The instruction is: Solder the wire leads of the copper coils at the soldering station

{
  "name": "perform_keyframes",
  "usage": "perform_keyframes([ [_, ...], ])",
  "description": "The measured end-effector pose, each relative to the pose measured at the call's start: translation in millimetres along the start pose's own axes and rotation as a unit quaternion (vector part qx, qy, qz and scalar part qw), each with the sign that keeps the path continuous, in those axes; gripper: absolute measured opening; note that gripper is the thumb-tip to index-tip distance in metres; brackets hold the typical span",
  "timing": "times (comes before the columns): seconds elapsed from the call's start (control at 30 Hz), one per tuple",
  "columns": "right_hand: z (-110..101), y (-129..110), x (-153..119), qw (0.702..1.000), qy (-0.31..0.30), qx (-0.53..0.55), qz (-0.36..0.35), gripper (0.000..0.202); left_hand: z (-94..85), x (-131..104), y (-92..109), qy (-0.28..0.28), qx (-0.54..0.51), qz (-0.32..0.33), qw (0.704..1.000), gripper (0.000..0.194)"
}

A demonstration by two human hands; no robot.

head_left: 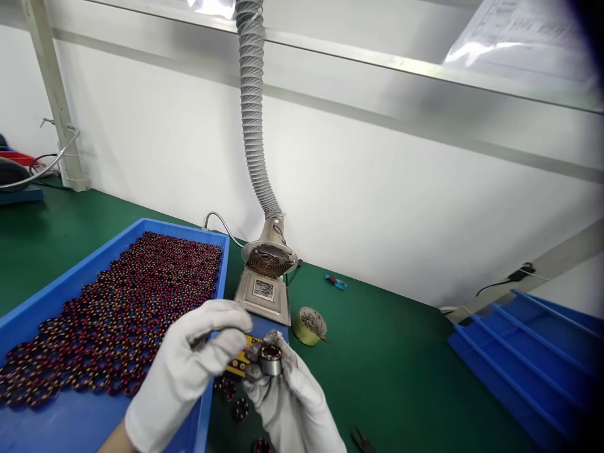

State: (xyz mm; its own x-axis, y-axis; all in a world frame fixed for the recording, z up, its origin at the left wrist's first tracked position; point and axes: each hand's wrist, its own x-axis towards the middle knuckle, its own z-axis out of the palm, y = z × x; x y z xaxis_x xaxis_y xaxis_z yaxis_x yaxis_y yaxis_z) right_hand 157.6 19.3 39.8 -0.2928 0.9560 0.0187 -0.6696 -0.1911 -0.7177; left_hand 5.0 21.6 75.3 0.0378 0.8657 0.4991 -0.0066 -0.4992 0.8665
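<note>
My right hand (287,390), in a white glove with blackened fingertips, grips a small wound motor core (270,360) with a silvery metal ring round its lower part and coppery windings on top. Just left of it is my left hand (198,352), in a cleaner white glove, with thumb and fingers bent together in a pinch. Whatever is between those fingertips, if anything, is too small to make out. Behind both hands a yellow-fronted control box (237,363) is partly hidden. Several loose wound cores (240,409) lie on the green table below the hands.
A blue tray (221,277) full of wound cores stands at left. Behind my hands is a solder pot (263,290) under a grey fume hose (252,107). A yellow-green tin (306,330), blue-handled cutters (336,282), dark pliers (362,440) and blue ribbed trays (523,358) are to the right.
</note>
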Motion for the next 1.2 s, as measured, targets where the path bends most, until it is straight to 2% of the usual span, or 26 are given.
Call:
perform_keyframes([
  [0.1, 3.1, 3.3, -2.2, 1.000, 0.013, 0.011, -0.017, 0.030, 8.8, -1.1, 0.4, -0.059, -0.021, -0.034, 0.997, 0.027],
  [0.23, -3.0, 4.0, 9.3, 1.000, 0.013, -0.002, -0.025, 0.023, 20.9, -4.4, -1.8, 0.019, -0.113, -0.026, 0.993, 0.017],
  [0.3, -7.6, 4.6, 11.9, 1.000, 0.010, -0.011, -0.015, 0.022, 19.9, -4.8, -1.3, 0.064, -0.143, -0.026, 0.987, 0.018],
  [0.37, -9.7, 7.1, 9.9, 1.000, 0.015, -0.010, -0.017, 0.026, 16.0, -3.6, 0.9, 0.083, -0.128, -0.036, 0.988, 0.019],
  [0.5, -3.4, 12.8, 0.5, 0.999, 0.030, 0.004, -0.028, 0.034, 15.3, -1.1, 4.1, -0.019, -0.032, -0.043, 0.998, 0.023],
  [0.53, -0.5, 12.7, -1.5, 0.999, 0.034, 0.009, -0.027, 0.035, 17.1, -1.4, 3.6, -0.021, -0.030, -0.030, 0.999, 0.019],
  [0.63, 8.2, 7.8, -6.0, 0.999, 0.037, 0.032, -0.010, 0.035, 20.3, -4.2, -0.2, 0.039, -0.067, -0.021, 0.997, 0.011],
  [0.77, 14.7, -0.6, -9.1, 0.996, 0.022, 0.081, 0.028, 0.024, 11.7, -4.7, -2.2, 0.149, -0.094, -0.084, 0.981, 0.010],
  [0.8, 15.1, -1.5, -9.3, 0.994, 0.019, 0.103, 0.038, 0.021, 9.3, -4.1, -1.3, 0.152, -0.075, -0.086, 0.982, 0.010],
  [0.83, 14.9, -1.7, -9.4, 0.991, 0.019, 0.122, 0.046, 0.018, 7.9, -3.5, -0.1, 0.130, -0.046, -0.078, 0.987, 0.011],
  [0.9, 13.8, -0.8, -9.3, 0.988, 0.023, 0.142, 0.053, 0.017, 8.9, -3.5, 2.3, 0.029, 0.045, -0.033, 0.998, 0.028],
  [0.97, 12.6, 0.3, -9.3, 0.989, 0.031, 0.139, 0.047, 0.016, 13.7, -5.5, 2.7, -0.056, 0.138, 0.035, 0.988, 0.043],
  [1.07, 12.6, -0.4, -9.5, 0.986, 0.033, 0.156, 0.043, 0.010, 20.0, -8.9, -0.1, -0.074, 0.208, 0.115, 0.969, 0.038],
  [1.2, 15.3, -3.5, -10.4, 0.985, 0.003, 0.165, 0.058, 0.010, 18.0, -7.4, -1.2, -0.081, 0.171, 0.130, 0.973, 0.032],
])
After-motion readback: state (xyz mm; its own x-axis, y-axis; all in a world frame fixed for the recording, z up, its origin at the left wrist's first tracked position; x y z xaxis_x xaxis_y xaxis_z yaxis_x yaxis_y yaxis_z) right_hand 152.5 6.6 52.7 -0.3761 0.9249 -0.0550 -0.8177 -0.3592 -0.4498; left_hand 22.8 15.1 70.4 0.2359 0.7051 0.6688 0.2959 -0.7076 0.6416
